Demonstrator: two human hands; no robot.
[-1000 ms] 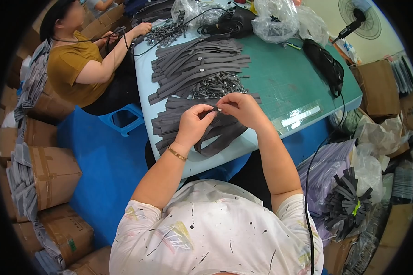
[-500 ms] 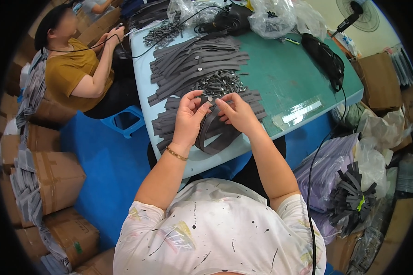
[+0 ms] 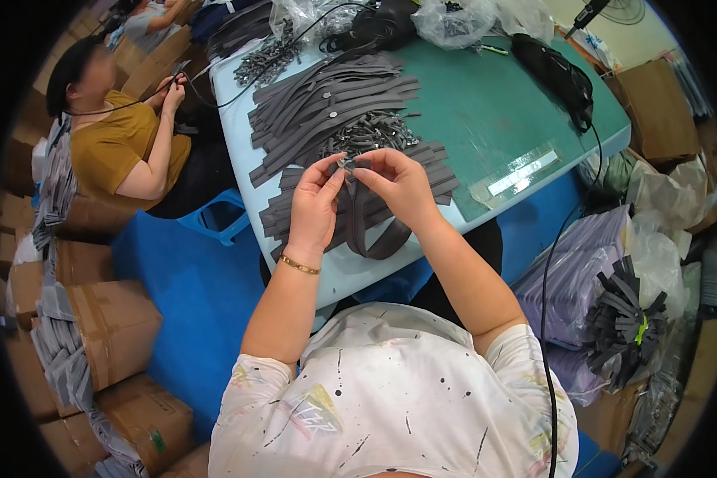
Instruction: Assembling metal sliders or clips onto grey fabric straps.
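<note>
My left hand [image 3: 315, 209] is closed in a pinch on a small shiny metal piece, apparently a zipper slider [image 3: 342, 162]. Close beside it, my right hand [image 3: 396, 185] pinches the end of a dark grey zipper tape [image 3: 358, 231], whose length hangs in a loop below the fingers. The fingertips cover most of where slider and tape meet. Just beyond my hands lies a heap of metal zipper sliders [image 3: 370, 131]. Rows of grey zipper tapes [image 3: 319, 95] are laid out behind it, and more tapes [image 3: 280, 213] lie under and beside my hands.
The table has a green mat [image 3: 474, 103]. A black bag-like bundle [image 3: 556, 76] and clear plastic bags [image 3: 454, 24] lie toward its far side. At left, a person in a mustard shirt [image 3: 123, 151] sits by a blue stool [image 3: 215, 219]. Cardboard boxes [image 3: 115, 331] stand at left.
My fingertips have drawn closer together around the small metal piece, the right hand shifting left. The view has shifted slightly. The person at left has lowered their hands a little.
</note>
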